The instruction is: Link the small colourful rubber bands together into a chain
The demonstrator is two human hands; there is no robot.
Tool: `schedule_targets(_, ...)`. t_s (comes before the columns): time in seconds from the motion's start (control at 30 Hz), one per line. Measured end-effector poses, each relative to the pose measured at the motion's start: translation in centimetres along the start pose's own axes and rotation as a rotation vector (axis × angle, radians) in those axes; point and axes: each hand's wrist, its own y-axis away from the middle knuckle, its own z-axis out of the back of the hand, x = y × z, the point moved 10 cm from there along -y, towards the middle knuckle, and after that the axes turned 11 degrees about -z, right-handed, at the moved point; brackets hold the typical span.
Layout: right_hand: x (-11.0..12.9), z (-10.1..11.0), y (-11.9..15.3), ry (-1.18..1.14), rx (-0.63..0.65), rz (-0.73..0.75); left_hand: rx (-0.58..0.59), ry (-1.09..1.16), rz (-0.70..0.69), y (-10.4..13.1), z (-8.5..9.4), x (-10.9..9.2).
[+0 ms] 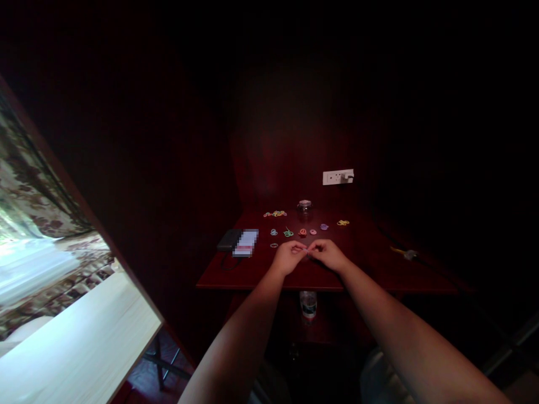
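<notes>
Near the front of the dark red table (252,278), my left hand (290,256) and my right hand (327,254) meet fingertip to fingertip. Both are closed in a pinch on one small pinkish elastic band (307,250), mostly covered by the fingers. Beyond them lies a row of small elastic bands sorted by colour: blue bands (273,232), green bands (288,232), red-orange bands (302,233), pink bands (313,232), purple bands (324,227) and yellow bands (343,223). A single pale band (274,245) rests left of my left hand.
A mixed heap of bands (278,214) and a clear lidded jar (305,207) stand at the back. On the left are a phone (246,243) and a dark case (228,239). A wall socket (338,177) holds a plug. Below the table edge stands a bottle (309,307).
</notes>
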Motion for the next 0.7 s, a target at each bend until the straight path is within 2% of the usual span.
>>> schedule_targets(0.43, 0.19, 0.13, 0.05, 0.052, -0.032, 0.016, -0.008, -0.086, -0.003, -0.06, 0.37, -0.20)
schedule_targets(0.7, -0.21, -0.02, -0.30, -0.037, -0.026, -0.001, -0.018, 0.003, -0.009, -0.03, 0.32, -0.12)
